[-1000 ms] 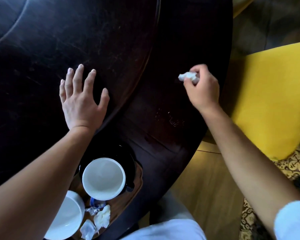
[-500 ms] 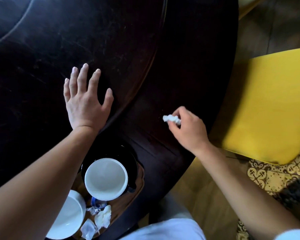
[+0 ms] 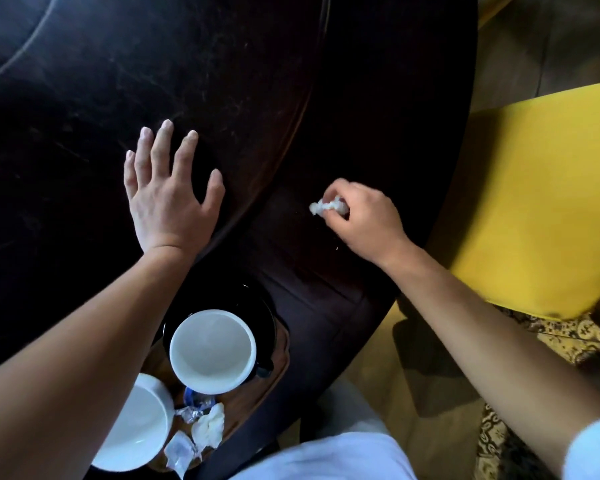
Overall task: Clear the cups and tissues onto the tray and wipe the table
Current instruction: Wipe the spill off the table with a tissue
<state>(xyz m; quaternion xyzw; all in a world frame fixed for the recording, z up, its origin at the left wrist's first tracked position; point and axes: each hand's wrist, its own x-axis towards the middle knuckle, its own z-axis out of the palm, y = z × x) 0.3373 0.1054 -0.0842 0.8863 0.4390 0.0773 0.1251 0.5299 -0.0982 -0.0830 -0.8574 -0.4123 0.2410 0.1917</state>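
My right hand (image 3: 364, 220) pinches a small crumpled white tissue (image 3: 324, 206) and holds it down on the dark round table (image 3: 378, 116) near its right edge. My left hand (image 3: 168, 199) lies flat on the tabletop, fingers spread and straight. Near the front edge sits a wooden tray (image 3: 257, 400). On it stand a white cup (image 3: 212, 351) on a black saucer (image 3: 267, 313) and a second white cup (image 3: 136, 424), partly hidden by my left forearm. Crumpled tissues (image 3: 208, 427) and a small wrapper (image 3: 182, 452) lie beside the cups.
A yellow chair seat (image 3: 541, 202) stands close to the table's right edge. Wooden floor (image 3: 388, 393) and a patterned rug (image 3: 568, 341) show below it. A raised round centre section (image 3: 118, 64) covers the table's left and far part.
My right hand has drawn the tissue across the table from the far right toward me, then shifted it slightly to the right. The left hand has stayed flat in place.
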